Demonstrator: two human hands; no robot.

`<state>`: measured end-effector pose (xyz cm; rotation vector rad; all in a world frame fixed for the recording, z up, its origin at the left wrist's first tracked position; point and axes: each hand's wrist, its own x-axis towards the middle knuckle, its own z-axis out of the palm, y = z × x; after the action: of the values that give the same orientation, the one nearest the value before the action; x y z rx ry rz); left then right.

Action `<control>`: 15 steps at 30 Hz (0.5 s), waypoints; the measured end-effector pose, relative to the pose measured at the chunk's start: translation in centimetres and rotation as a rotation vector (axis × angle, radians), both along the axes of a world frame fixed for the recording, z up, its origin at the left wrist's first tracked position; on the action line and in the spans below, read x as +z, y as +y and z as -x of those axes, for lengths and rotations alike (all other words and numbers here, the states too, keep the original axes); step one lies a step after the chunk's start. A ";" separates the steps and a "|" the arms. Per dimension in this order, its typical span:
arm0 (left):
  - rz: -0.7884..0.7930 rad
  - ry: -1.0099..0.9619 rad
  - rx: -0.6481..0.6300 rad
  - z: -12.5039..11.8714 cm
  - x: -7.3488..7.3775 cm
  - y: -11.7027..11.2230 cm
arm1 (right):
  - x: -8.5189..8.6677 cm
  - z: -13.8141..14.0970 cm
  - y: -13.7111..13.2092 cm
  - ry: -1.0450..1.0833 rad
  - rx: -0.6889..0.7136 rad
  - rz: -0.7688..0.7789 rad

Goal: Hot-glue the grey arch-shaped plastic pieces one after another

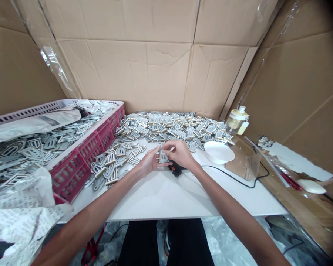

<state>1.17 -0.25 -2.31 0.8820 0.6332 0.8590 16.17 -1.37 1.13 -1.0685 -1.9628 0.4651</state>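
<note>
Between my two hands, above the white table, is a small grey arch-shaped metal piece with slots and a flat base. My left hand grips it from the left side. The fingers of my right hand are closed on its upper part. Just beneath my right hand lies a black tool with an orange part, joined to a black cable. Behind my hands spreads a big heap of similar grey pieces, and a smaller pile lies to the left.
A pink plastic crate full of such pieces and paper stands at left. To the right are a white bowl, a clear bottle with a pale lid and a black cable. Cardboard walls enclose the table.
</note>
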 end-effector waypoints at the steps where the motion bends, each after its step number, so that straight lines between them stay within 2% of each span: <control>1: 0.002 0.003 0.003 0.0 0.0 0.0 | 0.0 0.1 0.0 -0.018 -0.024 -0.018; 9: -0.030 -0.005 -0.006 0.1 0.2 -0.4 | -1.0 0.0 0.0 -0.070 -0.099 -0.018; 15: -0.071 0.018 0.029 0.0 0.1 -0.3 | -1.0 -0.1 -0.5 0.025 -0.082 0.022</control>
<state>1.19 -0.56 -2.17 0.9476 0.6356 0.9050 16.27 -1.85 0.17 -1.1466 -1.8882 0.4547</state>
